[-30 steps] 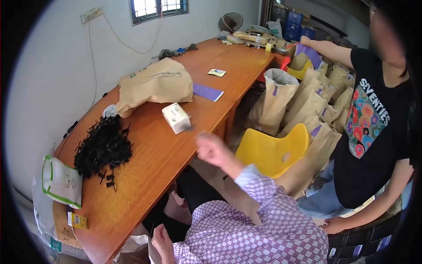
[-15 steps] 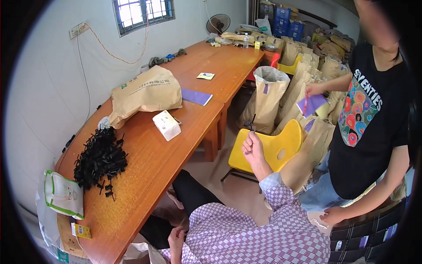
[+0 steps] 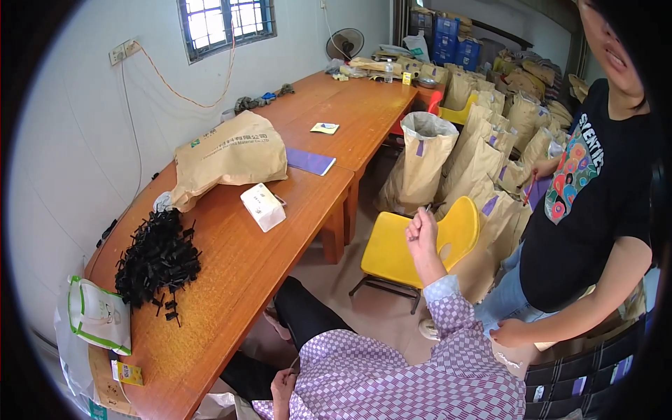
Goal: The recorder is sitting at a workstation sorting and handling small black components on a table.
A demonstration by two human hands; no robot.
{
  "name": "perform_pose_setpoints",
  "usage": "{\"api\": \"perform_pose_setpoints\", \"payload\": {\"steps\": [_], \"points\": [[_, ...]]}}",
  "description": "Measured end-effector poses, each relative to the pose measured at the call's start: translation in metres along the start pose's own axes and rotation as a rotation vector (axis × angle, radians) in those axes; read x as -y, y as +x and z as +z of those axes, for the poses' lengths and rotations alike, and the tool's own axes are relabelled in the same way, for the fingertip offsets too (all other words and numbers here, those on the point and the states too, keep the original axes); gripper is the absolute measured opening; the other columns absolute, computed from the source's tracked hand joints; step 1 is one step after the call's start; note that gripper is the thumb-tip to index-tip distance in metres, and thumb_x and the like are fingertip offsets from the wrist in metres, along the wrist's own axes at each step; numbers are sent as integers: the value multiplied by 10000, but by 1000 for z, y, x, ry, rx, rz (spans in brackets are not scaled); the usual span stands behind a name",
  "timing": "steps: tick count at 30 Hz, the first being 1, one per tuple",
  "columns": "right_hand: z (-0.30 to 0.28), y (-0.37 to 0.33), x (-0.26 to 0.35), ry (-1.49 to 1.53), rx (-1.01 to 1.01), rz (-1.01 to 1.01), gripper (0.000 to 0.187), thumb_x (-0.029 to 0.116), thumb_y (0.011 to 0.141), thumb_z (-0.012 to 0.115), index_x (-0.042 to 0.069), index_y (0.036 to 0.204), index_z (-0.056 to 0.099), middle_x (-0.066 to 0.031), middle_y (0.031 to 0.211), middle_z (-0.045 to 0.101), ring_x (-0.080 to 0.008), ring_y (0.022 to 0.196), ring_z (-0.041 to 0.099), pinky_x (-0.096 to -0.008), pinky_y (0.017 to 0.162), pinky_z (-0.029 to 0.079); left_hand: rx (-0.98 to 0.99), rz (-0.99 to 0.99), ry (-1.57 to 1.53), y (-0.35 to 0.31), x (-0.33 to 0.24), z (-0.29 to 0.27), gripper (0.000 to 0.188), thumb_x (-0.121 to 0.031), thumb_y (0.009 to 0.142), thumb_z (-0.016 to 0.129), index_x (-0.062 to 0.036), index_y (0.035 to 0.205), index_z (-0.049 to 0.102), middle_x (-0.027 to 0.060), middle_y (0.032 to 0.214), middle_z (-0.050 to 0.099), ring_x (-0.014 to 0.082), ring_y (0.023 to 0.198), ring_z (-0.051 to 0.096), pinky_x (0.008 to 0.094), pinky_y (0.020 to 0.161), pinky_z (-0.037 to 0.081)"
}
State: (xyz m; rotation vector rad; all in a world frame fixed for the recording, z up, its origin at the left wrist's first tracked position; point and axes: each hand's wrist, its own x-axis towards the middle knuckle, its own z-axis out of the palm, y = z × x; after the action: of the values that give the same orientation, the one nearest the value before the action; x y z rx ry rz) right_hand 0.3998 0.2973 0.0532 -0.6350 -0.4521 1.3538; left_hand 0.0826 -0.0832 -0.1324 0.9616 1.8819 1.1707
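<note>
My right hand [image 3: 422, 234] is raised over the yellow chair [image 3: 395, 245]. Its fingers are closed on a small black plastic piece [image 3: 432, 208], whose tip shows above them. Low in my lap, my left hand [image 3: 281, 386] is curled; a thin strand-like end shows by its fingers, too small to name. On the wooden table, to the left, lies a heap of small black plastic parts [image 3: 157, 255] with several loose ones at its near edge. Behind the heap a large brown paper sack [image 3: 227, 157] lies on its side, its mouth toward the parts.
A co-worker in a black shirt [image 3: 588, 175] stands close on the right. Brown sacks [image 3: 420, 157] line the floor beyond the chair. The table [image 3: 231, 273] carries a white tissue pack [image 3: 264, 208], a purple notebook [image 3: 310, 162] and a green-edged white bag [image 3: 98, 315].
My right hand has moved slightly right, and the black piece in it has turned. The co-worker has drawn the purple booklet down and back toward their body.
</note>
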Motion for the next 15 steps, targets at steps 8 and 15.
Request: {"api": "perform_pose_setpoints", "payload": {"steps": [8,15], "points": [[12,2,39,-97,102,-194,219,191,938,495,157,756,378,45,537,354,-56,388,315,-206,360,266,-14,27,59,4,1,1,188,-96,789,643,-1,951,644,90,788,676,116,707,636,247,652,499],[26,-25,29,-372,222,-377,163,188,956,479,127,808,452,69,568,352,-16,428,290,-185,389,256,-21,48,83,3,-5,1,185,-97,788,648,-14,954,647,81,773,674,110,692,631,239,642,494]]}}
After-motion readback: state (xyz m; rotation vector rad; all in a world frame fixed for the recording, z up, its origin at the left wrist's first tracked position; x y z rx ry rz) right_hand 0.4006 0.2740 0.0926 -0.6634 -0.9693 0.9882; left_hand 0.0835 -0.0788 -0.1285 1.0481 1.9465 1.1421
